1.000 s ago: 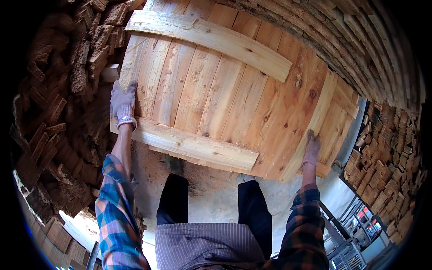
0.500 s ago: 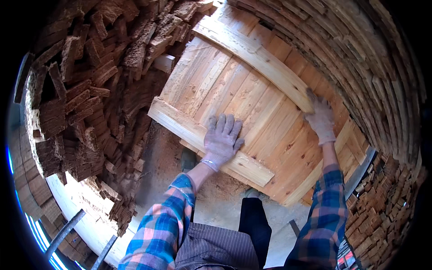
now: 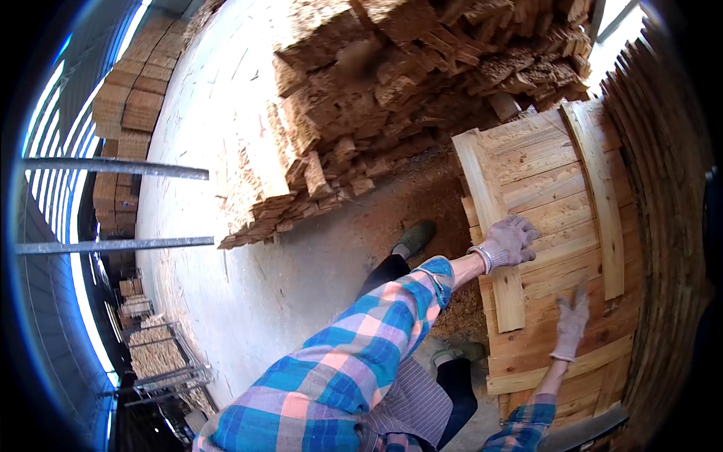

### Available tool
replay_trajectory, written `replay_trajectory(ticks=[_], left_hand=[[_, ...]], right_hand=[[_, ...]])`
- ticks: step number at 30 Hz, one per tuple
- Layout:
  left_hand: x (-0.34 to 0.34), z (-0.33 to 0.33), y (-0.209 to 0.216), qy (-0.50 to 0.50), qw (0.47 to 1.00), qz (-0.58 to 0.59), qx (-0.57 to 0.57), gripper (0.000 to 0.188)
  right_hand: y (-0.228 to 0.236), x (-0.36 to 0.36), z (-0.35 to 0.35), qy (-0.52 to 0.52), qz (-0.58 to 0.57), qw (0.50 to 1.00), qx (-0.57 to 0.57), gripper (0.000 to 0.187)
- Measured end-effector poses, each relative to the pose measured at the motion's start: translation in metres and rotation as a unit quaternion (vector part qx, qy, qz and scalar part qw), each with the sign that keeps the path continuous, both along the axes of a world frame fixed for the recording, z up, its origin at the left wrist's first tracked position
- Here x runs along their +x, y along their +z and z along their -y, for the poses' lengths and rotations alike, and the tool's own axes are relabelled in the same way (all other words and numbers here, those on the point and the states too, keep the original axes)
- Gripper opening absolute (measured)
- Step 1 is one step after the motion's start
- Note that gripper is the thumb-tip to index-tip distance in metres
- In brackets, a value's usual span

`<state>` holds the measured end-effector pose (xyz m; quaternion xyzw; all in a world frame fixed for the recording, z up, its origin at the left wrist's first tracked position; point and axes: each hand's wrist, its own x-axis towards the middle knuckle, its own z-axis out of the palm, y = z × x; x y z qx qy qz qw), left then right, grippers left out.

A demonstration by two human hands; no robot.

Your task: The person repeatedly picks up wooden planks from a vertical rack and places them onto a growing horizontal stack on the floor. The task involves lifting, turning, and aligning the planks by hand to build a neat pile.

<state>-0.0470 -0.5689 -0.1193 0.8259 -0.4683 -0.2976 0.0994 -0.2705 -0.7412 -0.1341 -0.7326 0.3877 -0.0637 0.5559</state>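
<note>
My left hand (image 3: 507, 242), in a pale knitted glove, rests on the stacked wooden boards (image 3: 550, 181). It lies across the left loose board (image 3: 510, 301), fingers stretched toward the middle of the stack. My gloved right hand (image 3: 571, 325) is over the near part of the stack, beside the lower end of the right loose board (image 3: 602, 218). Its fingers are extended, slightly blurred and apart from that board; whether it touches the boards below is unclear. Both loose boards lie across the flat layer, and sawdust is scattered on the planks.
A heap of rough wood offcuts (image 3: 339, 98) rises beyond the stack to the left. A tall wall of stacked planks (image 3: 663, 226) stands close on the right. Two metal bars (image 3: 113, 245) jut in at the left over the pale floor (image 3: 263, 301). My shoes stand beside the stack.
The view has swung left, showing more floor and the bars. My right hand has come away from the right loose board's end. My left hand remains on the left board.
</note>
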Motion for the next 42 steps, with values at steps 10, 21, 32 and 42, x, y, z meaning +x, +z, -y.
replay_trajectory(ticks=[10,21,32,42], left_hand=[[-0.101,-0.395,0.052,0.713,0.701,-0.017,-0.033,0.084],[0.084,-0.583,0.084,0.542,0.609,0.483,0.320,0.079],[0.160,-0.538,0.114,0.757,0.625,0.064,-0.178,0.089],[0.100,-0.523,0.102,0.739,0.569,-0.073,-0.353,0.036]], right_hand=[[0.039,-0.082,-0.229,0.124,-0.177,0.935,0.281,0.067],[0.072,0.304,-0.525,0.148,-0.022,0.884,0.442,0.063],[0.035,0.393,-0.571,0.084,-0.043,0.906,0.413,0.027],[0.061,0.326,-0.541,0.268,-0.003,0.917,0.296,0.040]])
